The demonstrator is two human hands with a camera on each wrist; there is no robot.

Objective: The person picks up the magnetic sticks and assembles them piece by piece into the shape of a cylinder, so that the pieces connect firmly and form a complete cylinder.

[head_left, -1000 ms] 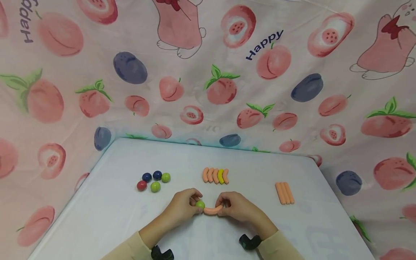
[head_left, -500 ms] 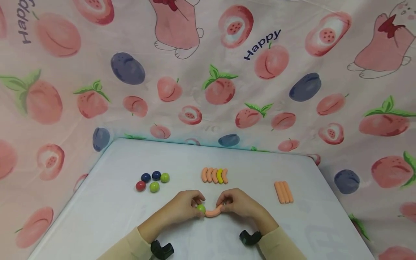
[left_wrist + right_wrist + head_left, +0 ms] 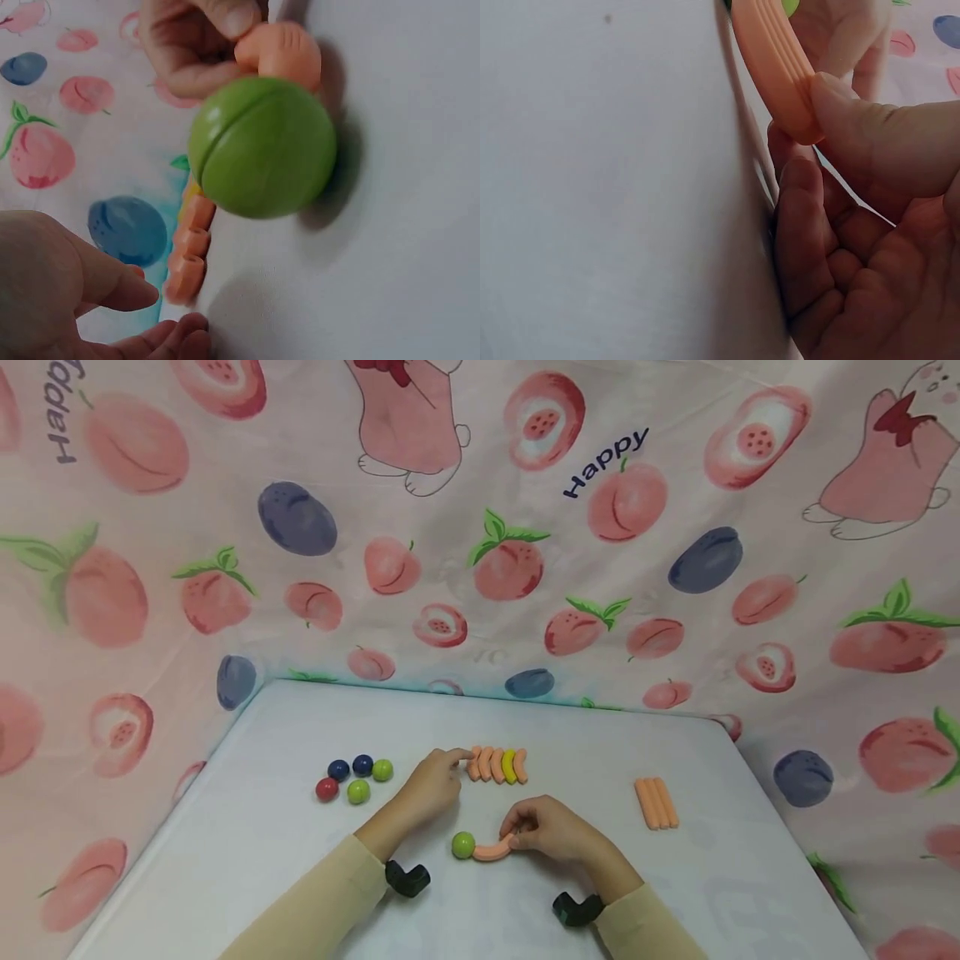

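Observation:
In the head view my right hand (image 3: 551, 831) pinches one end of a curved, ridged orange piece (image 3: 491, 852) between thumb and fingers. The other end of that piece meets a green ball (image 3: 462, 845) on the white table; the left wrist view shows a groove across the ball. My left hand (image 3: 435, 785) is at the left end of a row of small curved orange pieces (image 3: 486, 764), with one finger reaching to the outermost. In the left wrist view the left thumb and fingers (image 3: 187, 337) stand apart beside the row, gripping nothing visible.
One small curved piece in the row is yellow (image 3: 509, 767). Left of it lie a red ball (image 3: 327, 789), two dark blue balls (image 3: 339, 769) and two green balls (image 3: 359, 791). Three straight orange sticks (image 3: 656, 803) lie to the right. A fruit-print cloth (image 3: 480, 643) hangs behind the white table (image 3: 300, 877).
My left hand has let go of the green ball and moved up to the row of small curved pieces. The right hand still holds the curved orange piece in place.

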